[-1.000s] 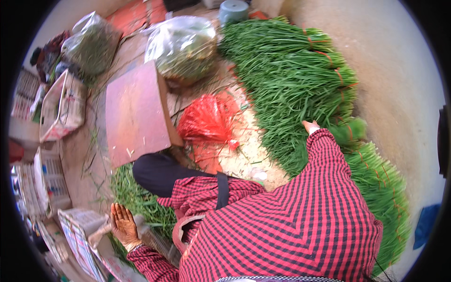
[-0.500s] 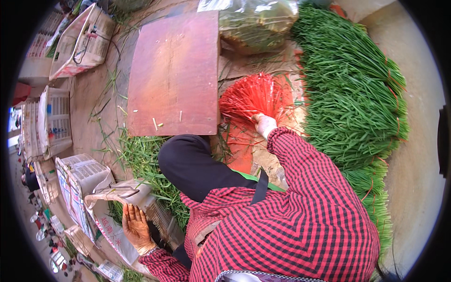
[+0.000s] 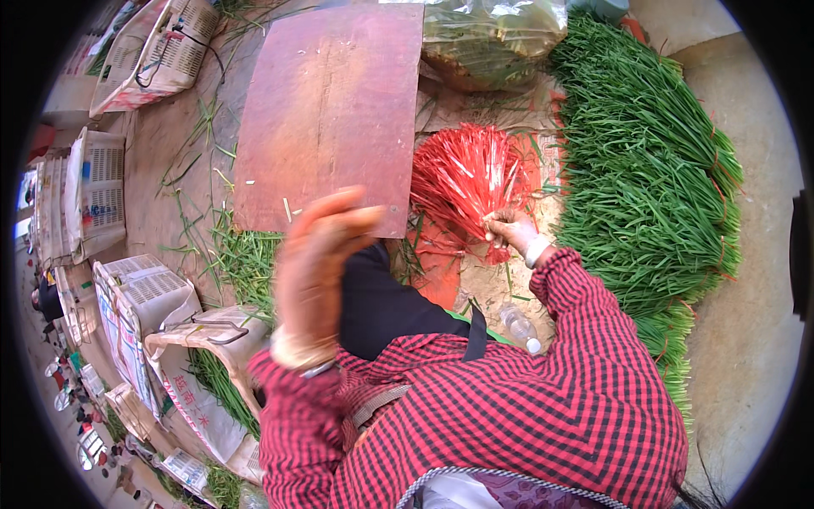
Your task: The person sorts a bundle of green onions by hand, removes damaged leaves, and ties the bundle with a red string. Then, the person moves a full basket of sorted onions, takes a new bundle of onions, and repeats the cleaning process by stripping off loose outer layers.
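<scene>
My right hand (image 3: 513, 229) is closed at the gathered end of a bundle of red plastic strips (image 3: 471, 174), fingers pinched together. The strips fan out away from the hand, beside the board's right edge. My left hand (image 3: 318, 267) is raised in front of the near edge of the reddish wooden board (image 3: 335, 110). It is blurred by motion, its fingers stretched out and bent toward the right, with nothing seen in them. A few short pale stem bits lie on the board.
Tied bundles of long green leafy stalks (image 3: 644, 170) are stacked along the right. A clear plastic bag (image 3: 492, 42) stands at the back. Lined baskets (image 3: 203, 373) line the left, one holding green stalks. Loose greens (image 3: 246, 267) litter the floor. A clear bottle (image 3: 517, 327) lies near my right forearm.
My left hand has risen from beside the near basket toward the board. My right hand has pulled slightly back and right at the red strips. The whole view has shifted a little.
</scene>
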`<state>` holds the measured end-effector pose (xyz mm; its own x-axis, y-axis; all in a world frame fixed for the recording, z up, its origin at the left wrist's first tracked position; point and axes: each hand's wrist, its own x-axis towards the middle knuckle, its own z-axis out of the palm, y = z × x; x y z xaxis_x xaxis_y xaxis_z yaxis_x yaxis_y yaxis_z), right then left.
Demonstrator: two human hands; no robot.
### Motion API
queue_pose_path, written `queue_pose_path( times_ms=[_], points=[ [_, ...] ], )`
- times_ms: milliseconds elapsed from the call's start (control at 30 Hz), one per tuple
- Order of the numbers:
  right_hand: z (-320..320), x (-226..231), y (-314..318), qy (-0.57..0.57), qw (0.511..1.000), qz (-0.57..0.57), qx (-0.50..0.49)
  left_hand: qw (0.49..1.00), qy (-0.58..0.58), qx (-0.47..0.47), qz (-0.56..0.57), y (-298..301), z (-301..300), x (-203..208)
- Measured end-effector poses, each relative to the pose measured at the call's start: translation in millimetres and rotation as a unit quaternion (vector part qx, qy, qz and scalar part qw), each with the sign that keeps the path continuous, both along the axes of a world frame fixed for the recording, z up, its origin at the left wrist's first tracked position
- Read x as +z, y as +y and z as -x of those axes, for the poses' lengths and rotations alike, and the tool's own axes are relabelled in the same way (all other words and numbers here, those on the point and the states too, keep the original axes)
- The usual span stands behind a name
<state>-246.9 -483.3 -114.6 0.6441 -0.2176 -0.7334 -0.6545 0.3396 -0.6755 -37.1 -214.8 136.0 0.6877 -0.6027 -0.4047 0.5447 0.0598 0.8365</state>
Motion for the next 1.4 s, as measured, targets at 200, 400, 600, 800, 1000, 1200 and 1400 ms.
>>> queue_pose_path(
  times_ms=[200,400,600,800,1000,1200,1400],
  points=[
    [12,62,7,-0.066,0.993,-0.075,0.066,0.854,-0.409,-0.247,-0.205,-66,65,-103],
    [14,78,4,-0.096,0.984,-0.072,0.129,0.718,-0.433,-0.463,-0.289,-82,53,-109],
    [2,71,2,-0.137,0.973,0.007,0.187,0.712,-0.423,-0.415,-0.377,-82,54,-112],
    [-21,8,14,-0.042,0.843,0.368,0.391,0.900,-0.035,-0.321,-0.294,-94,40,-116],
    [17,-70,21,0.032,0.854,0.366,0.369,0.988,-0.080,-0.042,-0.122,-65,-12,-46],
    [47,-72,30,-0.002,0.881,0.414,0.231,0.882,-0.346,0.080,-0.310,0,-107,-53],
    [20,-46,8,-0.033,0.866,0.451,0.215,0.781,-0.419,0.073,-0.458,70,-121,-134]
  ],
)
